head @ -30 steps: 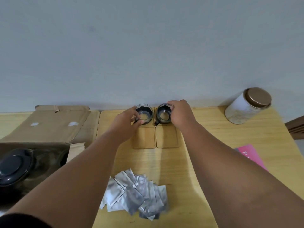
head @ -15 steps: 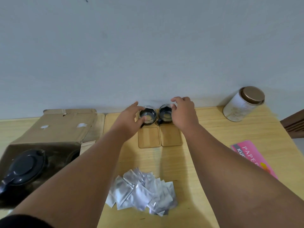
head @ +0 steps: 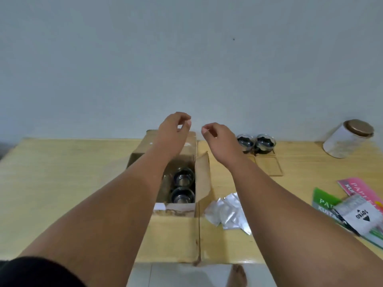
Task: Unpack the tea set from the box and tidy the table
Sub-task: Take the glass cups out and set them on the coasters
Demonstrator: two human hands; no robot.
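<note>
Both hands have left the glass cups (head: 256, 142) at the far edge of the wooden table (head: 62, 172); left hand (head: 173, 129) and right hand (head: 219, 139) hover empty, fingers loose, above the open box (head: 204, 177). Grey wall (head: 186, 59) behind. One pink booklet (head: 356, 186) begins "PAP".

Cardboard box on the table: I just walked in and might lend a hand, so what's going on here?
A person is unpacking a tea set. The left hand and right hand hover empty above the open box. Two glass cups stand at the far edge, wooden coasters in front; two more cups sit in the box.
</note>
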